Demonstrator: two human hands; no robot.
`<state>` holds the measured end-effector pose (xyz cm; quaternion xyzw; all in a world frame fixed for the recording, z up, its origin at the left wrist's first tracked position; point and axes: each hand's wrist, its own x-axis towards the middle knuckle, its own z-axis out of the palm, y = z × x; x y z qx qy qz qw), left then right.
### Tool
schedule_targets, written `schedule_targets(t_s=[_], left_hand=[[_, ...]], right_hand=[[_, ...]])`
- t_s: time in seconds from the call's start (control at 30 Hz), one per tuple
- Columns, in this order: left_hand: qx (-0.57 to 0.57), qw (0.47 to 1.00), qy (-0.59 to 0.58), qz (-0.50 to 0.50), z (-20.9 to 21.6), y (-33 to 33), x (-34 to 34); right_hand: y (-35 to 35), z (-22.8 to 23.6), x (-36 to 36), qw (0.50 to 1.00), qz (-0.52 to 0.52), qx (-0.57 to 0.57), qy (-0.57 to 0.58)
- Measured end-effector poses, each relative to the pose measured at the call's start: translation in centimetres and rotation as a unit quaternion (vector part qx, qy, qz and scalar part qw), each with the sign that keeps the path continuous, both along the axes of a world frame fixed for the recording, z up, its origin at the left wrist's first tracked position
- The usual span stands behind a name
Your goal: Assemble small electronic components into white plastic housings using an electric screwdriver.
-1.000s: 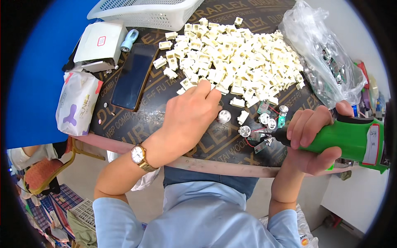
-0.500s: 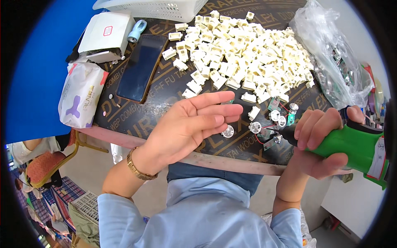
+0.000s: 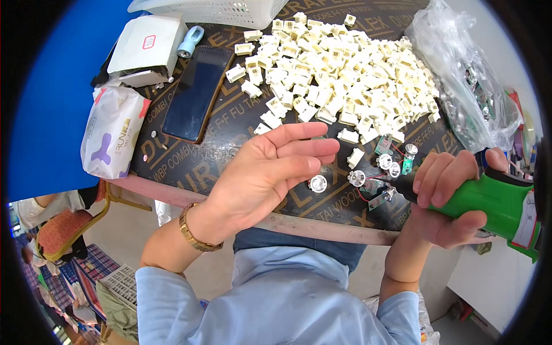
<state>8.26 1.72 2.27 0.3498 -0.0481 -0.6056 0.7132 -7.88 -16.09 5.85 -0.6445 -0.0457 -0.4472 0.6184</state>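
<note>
My left hand [image 3: 259, 175] is over the near part of the table, palm turned partly up. Its fingers are stretched out and the thumb lies across in front of them; I see nothing held. A clear round lens [image 3: 317, 183] shows just below its fingertips. My right hand [image 3: 445, 192] is wrapped round a green power screwdriver [image 3: 491, 201] with a black nose. The thin bit points left, over small green circuit boards [image 3: 384, 144] with red wires and clear reflector cups [image 3: 356, 178]. One cream plastic housing [image 3: 355, 158] lies beside them, apart from the big pile of housings [image 3: 345, 75].
A clear plastic bag of circuit boards [image 3: 460, 75] stands at the back right. On the left are a phone [image 3: 195, 95], a tissue pack [image 3: 115, 132], a white box [image 3: 146, 49] and a small blue flashlight [image 3: 191, 41]. A white basket [image 3: 230, 12] sits at the far edge.
Both hands stay almost in place. The screwdriver and my right hand have shifted very slightly to the right; my left hand has barely tilted.
</note>
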Motion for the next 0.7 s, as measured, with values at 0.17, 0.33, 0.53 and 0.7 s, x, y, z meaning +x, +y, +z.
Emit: schedule_targets(t_s=[0.17, 0.33, 0.53, 0.7], left_hand=[[-0.004, 1.0, 0.012, 0.008, 0.08, -0.22, -0.18], [0.002, 0.999, 0.034, 0.01, -0.3, -0.09, 0.05], [0.01, 1.0, 0.012, 0.013, -0.4, -0.05, -0.3], [-0.01, 1.0, 0.008, 0.016, -0.85, 0.02, -0.33]], right_hand=[[-0.05, -0.09, 0.14, 1.0, 0.002, -0.005, 0.004], [0.03, -0.2, 0.26, 1.0, -0.013, -0.008, 0.005], [-0.02, -0.23, 0.29, 1.0, -0.02, -0.007, 0.008], [-0.1, -0.24, 0.25, 1.0, -0.021, -0.009, 0.009]])
